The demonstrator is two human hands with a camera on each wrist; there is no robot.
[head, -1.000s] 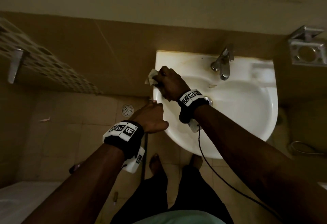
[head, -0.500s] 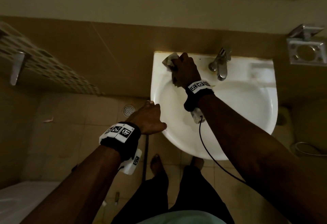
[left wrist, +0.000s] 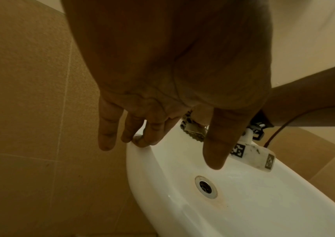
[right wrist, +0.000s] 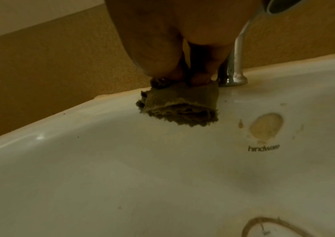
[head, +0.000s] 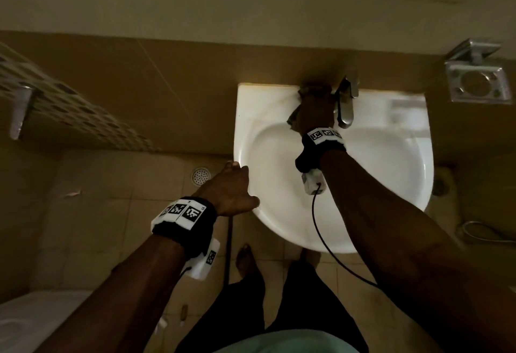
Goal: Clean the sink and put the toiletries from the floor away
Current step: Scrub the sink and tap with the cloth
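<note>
The white sink (head: 265, 118) hangs on the brown tiled wall. My right hand (head: 314, 109) grips a bunched grey-brown cloth (right wrist: 178, 105) and presses it on the sink's back ledge, just left of the chrome tap (head: 346, 104). The cloth (left wrist: 193, 131) also shows in the left wrist view. My left hand (head: 231, 185) rests with straight fingers on the sink's left rim (left wrist: 142, 152) and holds nothing. A few small items (head: 183, 309) lie on the floor by my left leg, too dim to identify.
A brownish stain (right wrist: 266, 126) marks the basin wall below the tap, and the drain (left wrist: 206, 186) is uncovered. A metal holder (head: 474, 82) hangs on the wall at right. There is a floor drain (head: 199, 176) left of the sink and a white fixture (head: 28, 322) at bottom left.
My right hand has swept the cloth from the sink's left rim along the back ledge to beside the tap. The left hand has stayed on the left rim.
</note>
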